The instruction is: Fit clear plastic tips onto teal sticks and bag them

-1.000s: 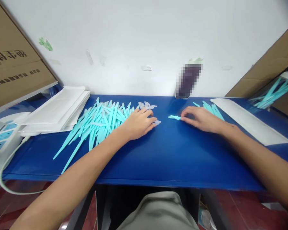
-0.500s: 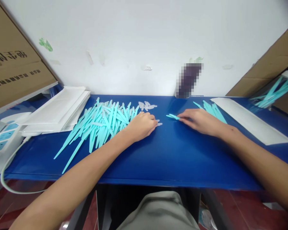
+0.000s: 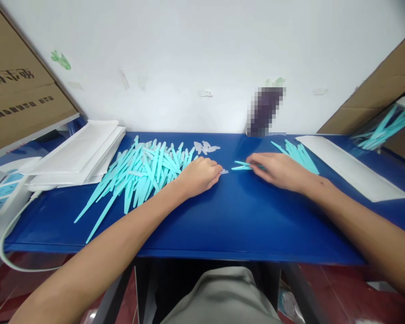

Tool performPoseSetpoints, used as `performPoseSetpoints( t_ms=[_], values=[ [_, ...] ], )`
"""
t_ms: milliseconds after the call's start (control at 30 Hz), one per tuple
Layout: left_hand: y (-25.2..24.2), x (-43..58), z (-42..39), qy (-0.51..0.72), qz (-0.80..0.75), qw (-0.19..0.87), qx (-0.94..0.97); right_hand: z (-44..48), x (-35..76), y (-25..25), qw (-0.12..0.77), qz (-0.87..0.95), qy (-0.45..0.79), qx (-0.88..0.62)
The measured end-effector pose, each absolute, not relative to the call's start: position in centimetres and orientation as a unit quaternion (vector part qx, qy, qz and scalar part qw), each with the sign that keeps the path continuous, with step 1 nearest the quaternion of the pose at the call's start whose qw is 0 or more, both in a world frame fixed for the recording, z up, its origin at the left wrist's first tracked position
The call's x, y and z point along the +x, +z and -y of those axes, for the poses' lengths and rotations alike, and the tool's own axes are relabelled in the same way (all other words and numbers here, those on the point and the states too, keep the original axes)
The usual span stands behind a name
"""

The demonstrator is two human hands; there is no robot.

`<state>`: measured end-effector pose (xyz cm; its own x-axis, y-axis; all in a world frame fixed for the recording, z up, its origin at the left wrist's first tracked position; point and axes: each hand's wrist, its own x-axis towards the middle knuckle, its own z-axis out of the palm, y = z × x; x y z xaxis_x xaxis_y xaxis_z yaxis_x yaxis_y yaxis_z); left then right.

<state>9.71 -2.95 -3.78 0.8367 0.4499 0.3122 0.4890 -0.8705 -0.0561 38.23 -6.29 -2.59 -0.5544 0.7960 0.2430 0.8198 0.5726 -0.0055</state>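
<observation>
My right hand [image 3: 270, 168] pinches slim teal eyebrow razors [image 3: 240, 165], two of whose ends spread apart in a narrow V beyond the fingertips. My left hand [image 3: 202, 175] is closed with its knuckles up; translucent caps [image 3: 224, 171] poke out at its fingertips. Beside the left hand lies a big loose heap of teal razors [image 3: 145, 173], many with clear caps at the far end. Several clear caps [image 3: 205, 147] are scattered just behind that hand. A smaller row of teal razors [image 3: 299, 155] rests beyond my right wrist.
White padded envelopes [image 3: 77, 153] are stacked at left, near a power strip [image 3: 10, 193] with a cable. A long white strip [image 3: 351, 168] lies at right, before a clear container [image 3: 388, 126] of teal razors. Cardboard boxes [image 3: 23, 85] flank the blue table [image 3: 249, 225]; a wall backs it.
The teal razors in my right hand have fanned from close together into a V. Fewer translucent caps show at my left fingertips. The view has shifted slightly.
</observation>
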Motion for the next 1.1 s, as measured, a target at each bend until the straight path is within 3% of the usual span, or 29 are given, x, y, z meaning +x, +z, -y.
performPoseSetpoints(
  t_ms=[267,567,700,867,1100],
  values=[
    [-3.7,9.6,2.9,-0.219,0.290,-0.083,-0.928,5.9,37.7,-3.6,0.092,0.899,-0.134,-0.406],
    [-3.0,9.3,3.1,-0.219,0.297,-0.157,-0.916,6.1,38.2,-3.1,0.162,0.876,-0.050,-0.452],
    [-2.7,9.3,3.2,-0.224,0.310,-0.189,-0.904,6.3,37.8,-3.1,0.151,0.870,-0.013,-0.468],
    [-2.6,9.3,3.2,-0.226,0.316,-0.201,-0.900,6.3,37.4,-3.4,0.135,0.870,0.044,-0.473],
    [-2.8,9.3,3.3,-0.223,0.284,-0.153,-0.920,5.8,37.6,-3.7,0.178,0.870,0.045,-0.458]
  ],
)
